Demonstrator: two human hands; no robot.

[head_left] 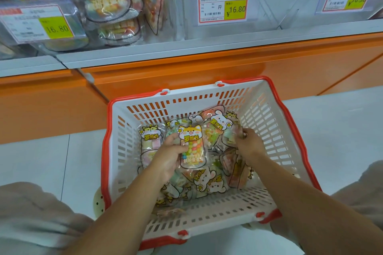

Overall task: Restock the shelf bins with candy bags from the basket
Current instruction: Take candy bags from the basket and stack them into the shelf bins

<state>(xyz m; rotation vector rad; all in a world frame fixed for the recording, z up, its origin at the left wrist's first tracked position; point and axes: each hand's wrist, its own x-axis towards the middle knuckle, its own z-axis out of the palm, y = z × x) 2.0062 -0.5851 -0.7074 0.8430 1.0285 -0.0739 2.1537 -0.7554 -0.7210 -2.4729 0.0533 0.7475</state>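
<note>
White tile floor point(335, 130), store aisle. Basket point(289, 119), white with a red rim, sits on the floor just in front of the orange shelf base point(207, 72). Above the basket are clear bins point(269, 12) with price tags point(222, 5); the bin up-left holds candy bags. More candy bags point(209, 182) are piled in the basket bottom. Left hand point(170, 156) mid-basket, fingers curled round a jellybean bag point(191, 147) atop the pile. Right hand point(249, 144) nearer the basket's right wall, fingers curled on a pastel bag point(229, 131), probably pinching it; grip partly hidden. Knees point(31, 213) flank the basket.
</note>
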